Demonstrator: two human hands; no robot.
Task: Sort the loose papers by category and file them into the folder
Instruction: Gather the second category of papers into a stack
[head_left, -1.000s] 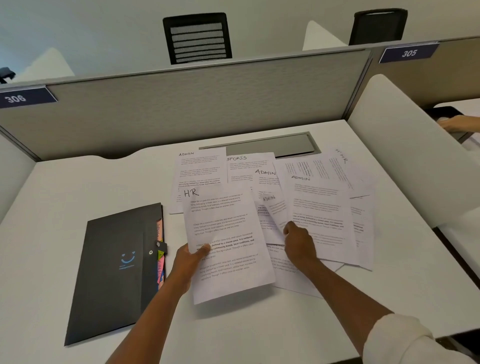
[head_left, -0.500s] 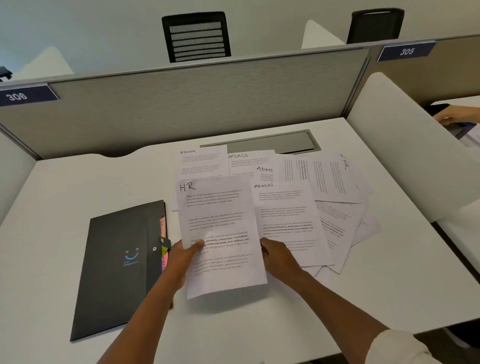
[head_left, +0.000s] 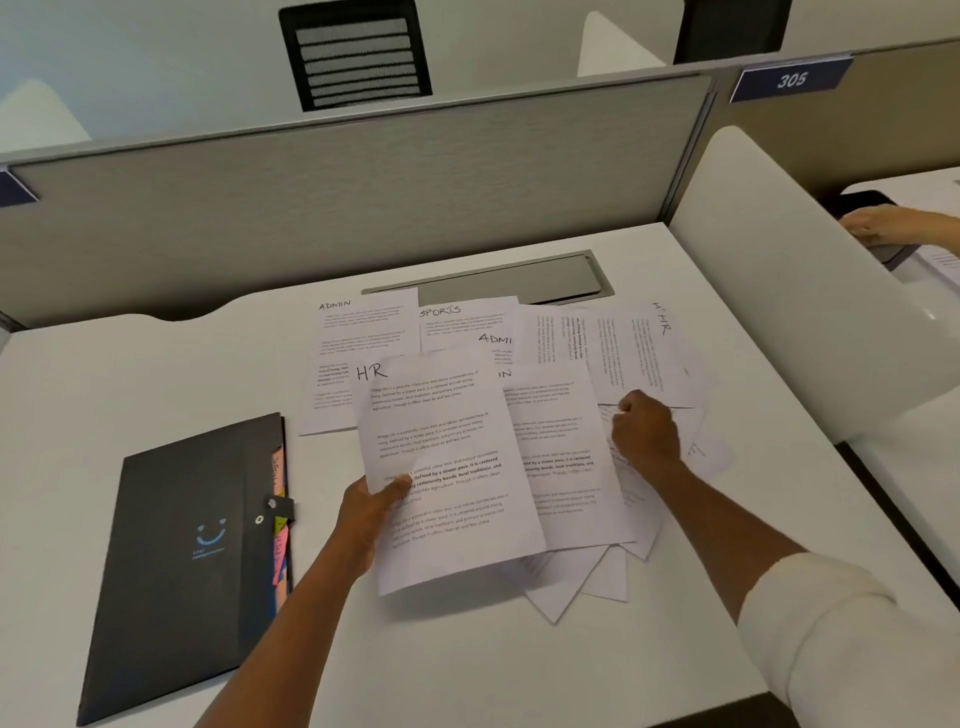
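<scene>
We count one black folder (head_left: 176, 561) and one white desk (head_left: 130, 374). Among the loose sheets, two (head_left: 447, 467) (head_left: 644, 353) are headed HR, one (head_left: 465, 325) SPORTS, and three (head_left: 358, 338) (head_left: 498, 345) (head_left: 561, 457) ADMIN, two only partly legible. Further sheets lie beneath; their number cannot be told. Two black chairs (head_left: 358, 52) (head_left: 732, 26) stand behind the partition (head_left: 363, 208). Two hands (head_left: 371, 512) (head_left: 644, 431) show, and one more at the next desk (head_left: 883, 223).

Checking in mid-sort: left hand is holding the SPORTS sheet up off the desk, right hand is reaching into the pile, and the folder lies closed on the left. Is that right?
One slip: the sheet the left hand holds is headed HR, not SPORTS, as the head view shows. The SPORTS sheet lies flat at the back. The right hand is at the pile, and the folder lies closed on the left.
</scene>
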